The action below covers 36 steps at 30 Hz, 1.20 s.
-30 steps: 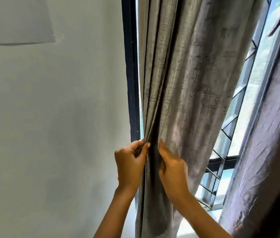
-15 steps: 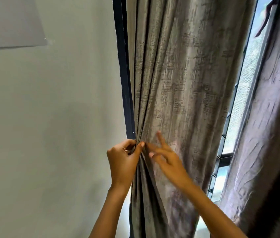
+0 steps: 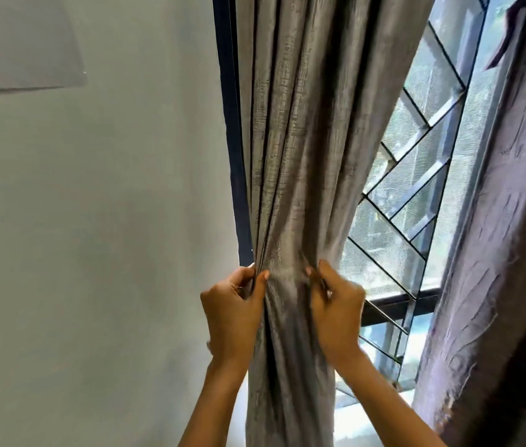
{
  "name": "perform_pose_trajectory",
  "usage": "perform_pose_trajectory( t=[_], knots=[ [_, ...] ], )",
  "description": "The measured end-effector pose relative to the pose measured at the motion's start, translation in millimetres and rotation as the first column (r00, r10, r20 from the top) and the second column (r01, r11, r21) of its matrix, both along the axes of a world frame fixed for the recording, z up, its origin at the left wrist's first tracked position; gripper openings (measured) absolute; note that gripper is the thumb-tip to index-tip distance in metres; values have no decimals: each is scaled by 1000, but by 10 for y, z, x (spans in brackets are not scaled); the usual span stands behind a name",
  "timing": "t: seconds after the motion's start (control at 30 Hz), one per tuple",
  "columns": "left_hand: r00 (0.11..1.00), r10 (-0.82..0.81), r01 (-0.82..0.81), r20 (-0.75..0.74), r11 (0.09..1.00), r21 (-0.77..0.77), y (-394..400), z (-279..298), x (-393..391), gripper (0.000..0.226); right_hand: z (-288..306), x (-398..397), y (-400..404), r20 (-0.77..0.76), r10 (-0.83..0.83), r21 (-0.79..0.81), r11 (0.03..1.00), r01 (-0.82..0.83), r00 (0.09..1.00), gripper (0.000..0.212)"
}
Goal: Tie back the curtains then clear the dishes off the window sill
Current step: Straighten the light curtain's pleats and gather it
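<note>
A grey textured curtain (image 3: 303, 140) hangs gathered into a bunch against the dark window frame (image 3: 232, 156). My left hand (image 3: 234, 314) pinches the bunch's left edge between thumb and fingers. My right hand (image 3: 335, 311) grips the bunch's right side, fingers curled into the folds. A second, purple-grey curtain (image 3: 506, 253) hangs at the right. A strip of the pale window sill (image 3: 371, 424) shows at the bottom; no dishes are in view.
A plain pale wall (image 3: 94, 221) fills the left half, with a sheet of paper (image 3: 19, 43) stuck near the top left. Behind the curtains is a window with a slanted metal grille (image 3: 416, 175) and mesh.
My right hand has gone from open fingers on the cloth to gripping its right side. The curtain is drawn tighter to the left, and more of the grille shows.
</note>
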<state>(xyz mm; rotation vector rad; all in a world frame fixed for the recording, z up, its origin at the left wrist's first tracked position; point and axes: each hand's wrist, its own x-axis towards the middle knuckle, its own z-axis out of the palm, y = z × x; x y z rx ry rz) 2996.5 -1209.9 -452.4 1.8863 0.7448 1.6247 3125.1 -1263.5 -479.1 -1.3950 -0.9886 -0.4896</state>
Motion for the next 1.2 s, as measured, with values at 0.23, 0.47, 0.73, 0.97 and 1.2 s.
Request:
perform_pose_trajectory(
  t=[0.23,0.47,0.73,0.97,1.2],
  knots=[
    [996,-81,79,22,992,103,-119,-90,95,9,-150,-258,-117,215,11,-293,955,53,977,54],
    [997,-20,30,-72,989,145,-61,-14,161,11,-178,7,-186,187,394,-518,818,-251,900,64],
    [996,-83,82,14,996,22,-21,33,187,23,1394,490,-41,203,-145,-1,989,149,968,95],
    [985,-166,168,49,985,-49,-8,31,173,12,1860,769,384,-302,399,81,916,-394,866,100],
    [992,-113,114,59,993,-24,42,44,176,9,1596,567,445,-107,410,124,909,-397,906,9]
  ],
)
